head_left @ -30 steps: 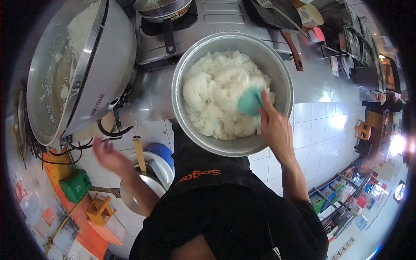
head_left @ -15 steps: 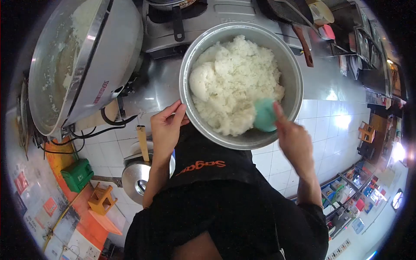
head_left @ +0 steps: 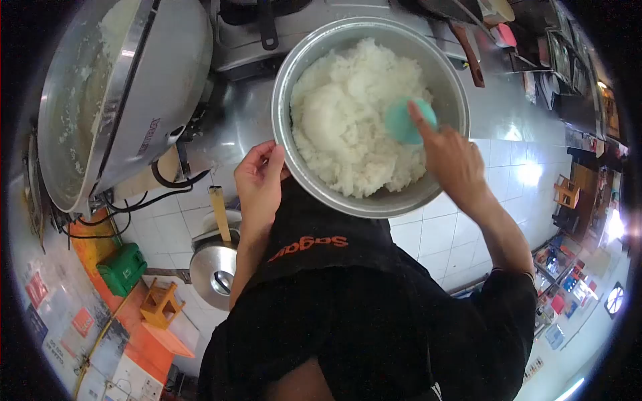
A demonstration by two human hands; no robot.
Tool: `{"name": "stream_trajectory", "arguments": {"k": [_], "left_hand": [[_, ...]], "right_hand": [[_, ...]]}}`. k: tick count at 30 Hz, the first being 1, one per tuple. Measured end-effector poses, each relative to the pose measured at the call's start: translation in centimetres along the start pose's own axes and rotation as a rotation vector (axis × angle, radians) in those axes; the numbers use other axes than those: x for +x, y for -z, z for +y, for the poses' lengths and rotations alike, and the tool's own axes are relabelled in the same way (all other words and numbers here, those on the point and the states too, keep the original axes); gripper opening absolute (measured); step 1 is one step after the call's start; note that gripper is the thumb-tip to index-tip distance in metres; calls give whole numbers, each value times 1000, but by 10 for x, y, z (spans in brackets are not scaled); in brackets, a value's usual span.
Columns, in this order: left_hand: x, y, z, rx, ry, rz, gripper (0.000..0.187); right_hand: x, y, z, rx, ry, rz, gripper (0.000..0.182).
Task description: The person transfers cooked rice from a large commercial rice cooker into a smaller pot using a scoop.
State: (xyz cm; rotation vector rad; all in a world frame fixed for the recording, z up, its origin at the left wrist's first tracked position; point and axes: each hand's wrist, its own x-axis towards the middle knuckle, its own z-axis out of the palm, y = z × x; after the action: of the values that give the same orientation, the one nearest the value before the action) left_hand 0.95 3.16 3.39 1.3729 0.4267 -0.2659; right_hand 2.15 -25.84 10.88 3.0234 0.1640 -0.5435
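A round metal pot (head_left: pixel 283 137) full of cooked white rice (head_left: pixel 354 113) is right in front of me, at the counter's near edge. My left hand (head_left: pixel 259 175) grips the pot's left rim between thumb and fingers. Inside the pot on the right, my right hand (head_left: pixel 455 160) is closed around a turquoise rice paddle (head_left: pixel 400 121), with the index finger laid along it. The paddle's round head lies against the rice and is slightly blurred; its handle is hidden in the hand.
A large rice cooker (head_left: pixel 150 100) with rice stuck inside stands tilted at the left. Behind the pot is a gas stove (head_left: pixel 234 57); a pan's wooden handle (head_left: pixel 470 60) juts out at the right. A lidded metal pot (head_left: pixel 214 274) sits low at left.
The paddle and my right hand have moved up and away from me, from the pot's near right side toward its right middle. My left hand stays on the rim.
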Motion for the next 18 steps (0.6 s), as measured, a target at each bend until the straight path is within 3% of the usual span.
{"name": "stream_trajectory", "arguments": {"k": [5,7,9,10,12,14,16,18], "left_hand": [[1,3,-1,15,10,15,25],[1,0,1,9,20,1,24],[2,-2,4,60,34,38,22],[0,-5,7,30,20,32,22],[-2,-10,6,25,37,38,21],[0,-7,3,6,29,101,21],[2,-1,-6,40,18,86,20],[-2,-10,2,-14,24,91,20]], "right_hand": [[13,30,-17,216,-106,162,60],[15,18,-39,254,117,397,62],[13,7,-78,92,251,168,67],[2,-3,-78,100,232,152,67],[-16,-17,-74,169,411,23,71],[-32,10,-49,-46,342,-95,71],[-22,24,-14,29,99,-253,63],[-15,46,5,199,30,-167,49]]}}
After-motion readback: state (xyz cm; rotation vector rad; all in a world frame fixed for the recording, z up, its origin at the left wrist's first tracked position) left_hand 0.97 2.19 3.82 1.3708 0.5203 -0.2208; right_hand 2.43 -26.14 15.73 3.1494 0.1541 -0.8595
